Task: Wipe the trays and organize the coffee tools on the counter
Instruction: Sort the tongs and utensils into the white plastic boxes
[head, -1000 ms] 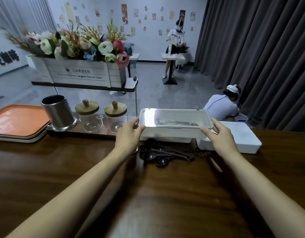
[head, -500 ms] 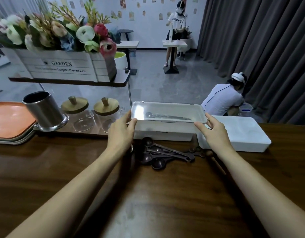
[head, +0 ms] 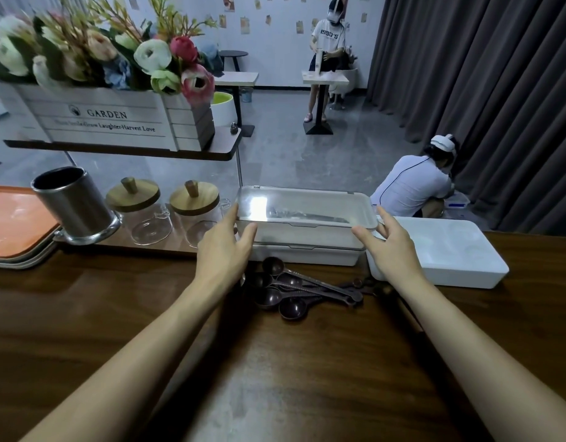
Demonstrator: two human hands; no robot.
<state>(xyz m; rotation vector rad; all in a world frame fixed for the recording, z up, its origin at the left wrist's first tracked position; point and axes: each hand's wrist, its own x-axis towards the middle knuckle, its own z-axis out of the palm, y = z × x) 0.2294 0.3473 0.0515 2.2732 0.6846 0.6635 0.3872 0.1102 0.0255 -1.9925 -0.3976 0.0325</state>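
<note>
The box (head: 307,232) is white with a clear lid that carries a bright glare patch at its left end. It sits square on a second white box, the lower box (head: 307,256), at the back of the counter (head: 275,378), dead centre in view. Something long and metallic (head: 307,215) lies inside under the lid. The glare and frosting blur it too much to say what it is.

The left hand (head: 222,250) is at the box's 9 o'clock end, fingers nearly straight up that end and thumb (head: 251,229) laid on the front wall. The right hand (head: 393,250) mirrors it at 3 o'clock, fingers spread and straight against the end, thumb (head: 359,232) on the front. Neither hand curls round anything. The fingertips behind the box ends are hidden.

At 6 o'clock of the box a bunch of dark brown spoons (head: 294,291) lies on the counter, its left edge covered by the left hand, its handle ends lost in shadow. At 3 o'clock sits a white tub (head: 444,250). At 9 o'clock stand two glass jars (head: 138,215) with wooden lids, then a steel cup (head: 72,205), then stacked orange trays (head: 13,224) cut off by the frame. At 10 o'clock a flower crate (head: 106,119) sits on a shelf.
</note>
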